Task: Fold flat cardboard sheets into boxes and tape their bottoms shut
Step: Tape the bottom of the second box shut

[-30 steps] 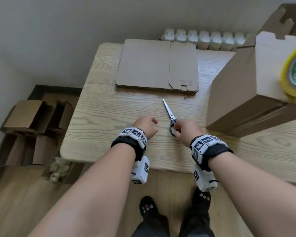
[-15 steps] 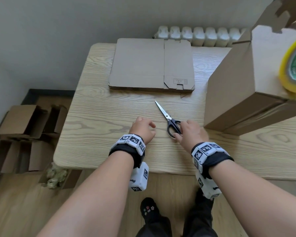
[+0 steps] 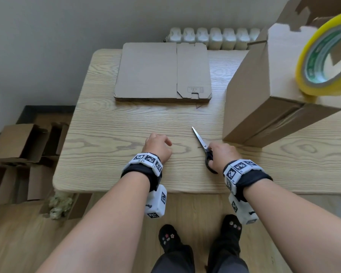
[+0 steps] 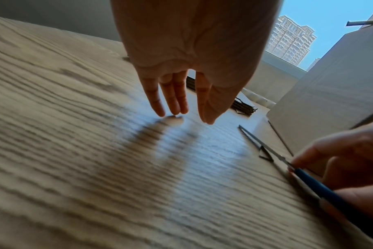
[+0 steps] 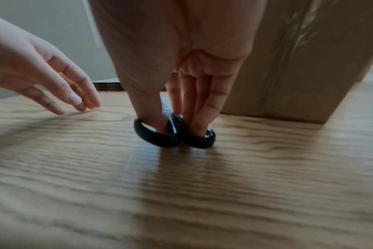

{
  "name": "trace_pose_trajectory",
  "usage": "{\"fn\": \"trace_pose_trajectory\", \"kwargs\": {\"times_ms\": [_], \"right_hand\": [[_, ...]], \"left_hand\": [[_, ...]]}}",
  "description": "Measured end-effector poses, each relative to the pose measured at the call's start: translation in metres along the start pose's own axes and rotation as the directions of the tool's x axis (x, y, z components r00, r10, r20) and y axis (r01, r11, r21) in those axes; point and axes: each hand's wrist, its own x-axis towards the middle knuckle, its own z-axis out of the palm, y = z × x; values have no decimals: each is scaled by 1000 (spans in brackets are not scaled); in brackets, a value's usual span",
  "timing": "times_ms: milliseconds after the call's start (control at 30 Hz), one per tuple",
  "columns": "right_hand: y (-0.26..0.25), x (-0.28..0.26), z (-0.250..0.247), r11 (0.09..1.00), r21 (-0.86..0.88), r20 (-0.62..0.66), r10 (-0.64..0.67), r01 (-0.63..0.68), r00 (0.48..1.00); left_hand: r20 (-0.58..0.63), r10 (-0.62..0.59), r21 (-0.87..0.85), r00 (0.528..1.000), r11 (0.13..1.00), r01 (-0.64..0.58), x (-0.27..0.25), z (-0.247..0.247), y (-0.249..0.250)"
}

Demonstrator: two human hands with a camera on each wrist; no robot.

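**Black scissor handles under the right hand**

Black loops of the scissors (image 5: 173, 133) sit flat on the wooden table (image 3: 110, 134), near its front edge. The right hand (image 3: 221, 156) has its thumb poked into one loop and fingers into the other, so it is holding the scissors. The blades are shut and point toward the back of the table.

The left hand (image 3: 158, 147) holds nothing. Its fingers (image 4: 172, 97) are loose and a little bent, with the tips just over the wood, near the front edge and to the left of the scissors.

The flat cardboard sheets (image 3: 162, 70) lie in a stack at the back edge of the table. A folded box (image 3: 264, 91) stands on the right side of the table, just behind the right hand. A yellow tape roll (image 3: 327, 54) sits on top of it. More folded boxes (image 3: 18, 142) are on the floor by the left edge.

What could go wrong? The box is very close to the scissors. If the right hand lifts fast, the sharp tip could poke or scratch it, or bump it so the tape roll falls off. The scissors could also slip off the fingers, because they sit only loosely in the loops. The left hand is near too, so it should stay away from the blades.
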Motion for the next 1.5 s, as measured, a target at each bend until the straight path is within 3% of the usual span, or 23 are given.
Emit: {"fn": "trace_pose_trajectory", "kwargs": {"times_ms": [167, 367, 733, 967, 1200, 1367, 1500], "right_hand": [[36, -14, -13, 999, 34, 49, 18, -20, 999], [72, -45, -53, 996, 51, 22, -73, 71, 997], [140, -110, -138, 982, -76, -46, -176, 173, 983], [191, -131, -180, 986, -2, -136, -164, 165, 977], [241, -128, -217, 989, 74, -282, -104, 130, 954], [248, -110, -230, 996, 7, -202, -88, 91, 976], [246, -97, -236, 991, 65, -144, -103, 113, 984]], "left_hand": [[-15, 50, 5, 999, 999, -50, -15, -9, 38], [-75, 171, 16, 982, 985, -170, -42, -30, 106], [-210, 321, -74, 924, 937, -342, -104, -67, 232], [-106, 375, -106, 921, 917, -385, -116, -59, 295], [6, 364, -193, 931, 914, -356, -106, -56, 317], [72, 327, -194, 942, 931, -308, -90, -67, 319], [153, 304, -97, 940, 952, -292, -84, -80, 320]]}}
